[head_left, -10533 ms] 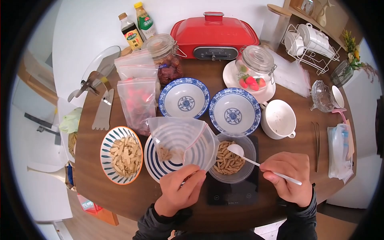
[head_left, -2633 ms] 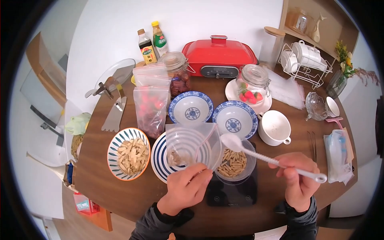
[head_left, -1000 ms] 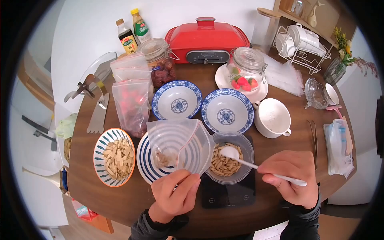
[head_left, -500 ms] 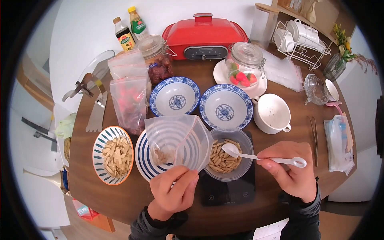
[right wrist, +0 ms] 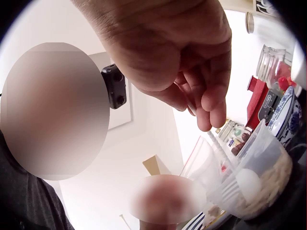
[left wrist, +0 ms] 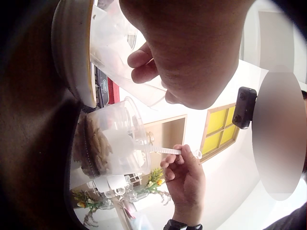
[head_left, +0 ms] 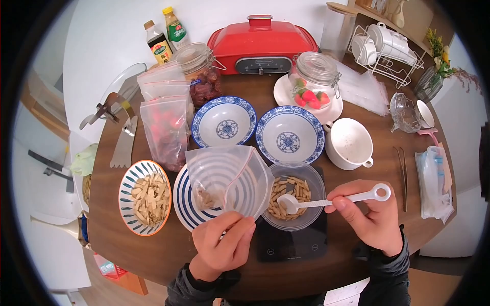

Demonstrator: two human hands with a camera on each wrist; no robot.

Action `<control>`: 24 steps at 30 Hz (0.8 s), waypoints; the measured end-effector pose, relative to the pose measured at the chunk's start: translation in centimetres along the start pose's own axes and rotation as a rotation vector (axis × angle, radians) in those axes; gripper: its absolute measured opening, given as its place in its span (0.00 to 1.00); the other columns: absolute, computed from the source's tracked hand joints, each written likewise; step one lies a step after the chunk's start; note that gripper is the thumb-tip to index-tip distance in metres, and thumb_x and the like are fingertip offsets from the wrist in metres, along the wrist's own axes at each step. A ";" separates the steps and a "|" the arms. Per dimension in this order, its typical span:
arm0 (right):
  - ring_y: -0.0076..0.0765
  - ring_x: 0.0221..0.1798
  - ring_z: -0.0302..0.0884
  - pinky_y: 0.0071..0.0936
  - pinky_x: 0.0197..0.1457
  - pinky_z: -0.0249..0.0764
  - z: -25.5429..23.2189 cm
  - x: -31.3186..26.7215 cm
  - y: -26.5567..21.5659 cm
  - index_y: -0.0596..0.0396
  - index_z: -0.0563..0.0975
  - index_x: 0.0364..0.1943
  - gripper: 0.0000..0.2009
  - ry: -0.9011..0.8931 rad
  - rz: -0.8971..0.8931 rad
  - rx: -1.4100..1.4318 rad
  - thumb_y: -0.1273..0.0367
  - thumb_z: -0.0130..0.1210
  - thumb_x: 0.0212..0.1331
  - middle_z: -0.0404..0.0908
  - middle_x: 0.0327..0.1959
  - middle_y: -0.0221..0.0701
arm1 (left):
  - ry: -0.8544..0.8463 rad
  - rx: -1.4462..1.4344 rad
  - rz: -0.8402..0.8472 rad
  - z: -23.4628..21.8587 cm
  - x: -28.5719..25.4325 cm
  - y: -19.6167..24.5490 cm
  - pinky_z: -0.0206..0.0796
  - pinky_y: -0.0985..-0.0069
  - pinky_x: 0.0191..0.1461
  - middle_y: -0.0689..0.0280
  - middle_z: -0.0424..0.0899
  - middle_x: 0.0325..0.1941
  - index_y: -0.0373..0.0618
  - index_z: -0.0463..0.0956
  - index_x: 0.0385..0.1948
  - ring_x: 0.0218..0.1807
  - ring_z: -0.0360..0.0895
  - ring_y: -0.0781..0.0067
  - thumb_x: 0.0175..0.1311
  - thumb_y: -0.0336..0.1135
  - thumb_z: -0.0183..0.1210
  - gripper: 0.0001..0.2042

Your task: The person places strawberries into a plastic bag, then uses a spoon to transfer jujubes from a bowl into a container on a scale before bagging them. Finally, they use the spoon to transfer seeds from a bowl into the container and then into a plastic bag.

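Observation:
In the head view my left hand (head_left: 222,245) pinches the near edge of a clear zip bag (head_left: 245,178), holding it over a blue-ringed plate (head_left: 181,211). A small heap of tan pieces (head_left: 205,199) lies in the bag's bottom corner. My right hand (head_left: 370,217) pinches the handle of a white measuring spoon (head_left: 316,203). The spoon's bowl (right wrist: 249,184) dips inside a clear plastic tub (head_left: 293,226), among short tan sticks (head_left: 298,187). Beneath the tub is a black kitchen scale (head_left: 291,250). The bag's mouth overlaps the tub's left rim.
An oval dish of pale slices (head_left: 150,199) is at the left. Two blue-and-white bowls (head_left: 224,122) and a white two-handled cup (head_left: 349,143) stand behind. Filled bags (head_left: 166,127), jars (head_left: 314,81) and a red cooker (head_left: 263,43) line the back. Tongs (head_left: 403,178) lie right.
The spoon was raised beside the bag's mouth earlier, then returned into the tub. Its bowl has now shifted toward the tub's near left, its handle end swinging away from me. The left hand keeps the bag.

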State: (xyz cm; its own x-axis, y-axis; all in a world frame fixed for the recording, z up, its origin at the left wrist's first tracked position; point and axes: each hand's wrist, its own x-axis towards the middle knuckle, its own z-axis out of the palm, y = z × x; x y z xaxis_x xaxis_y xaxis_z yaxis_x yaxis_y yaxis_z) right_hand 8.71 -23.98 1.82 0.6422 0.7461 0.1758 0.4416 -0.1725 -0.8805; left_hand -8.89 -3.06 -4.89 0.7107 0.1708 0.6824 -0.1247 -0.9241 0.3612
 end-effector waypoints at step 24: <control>0.19 0.29 0.81 0.17 0.31 0.75 -0.3 0.9 0.5 0.65 0.81 0.43 0.07 -0.065 0.243 0.254 0.73 0.58 0.69 0.87 0.32 0.34 | 0.059 0.005 0.056 0.3 0.4 -0.3 0.68 0.78 0.25 0.64 0.82 0.34 0.41 0.84 0.34 0.25 0.79 0.69 0.47 0.24 0.70 0.11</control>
State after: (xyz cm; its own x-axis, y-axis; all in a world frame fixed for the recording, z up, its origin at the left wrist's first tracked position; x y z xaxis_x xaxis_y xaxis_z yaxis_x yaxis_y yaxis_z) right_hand 9.65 -23.60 1.71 0.6643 0.7438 -0.0739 0.1057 -0.1913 -0.9758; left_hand -8.38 -2.80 -4.95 0.6606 0.1390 0.7378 -0.1594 -0.9343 0.3187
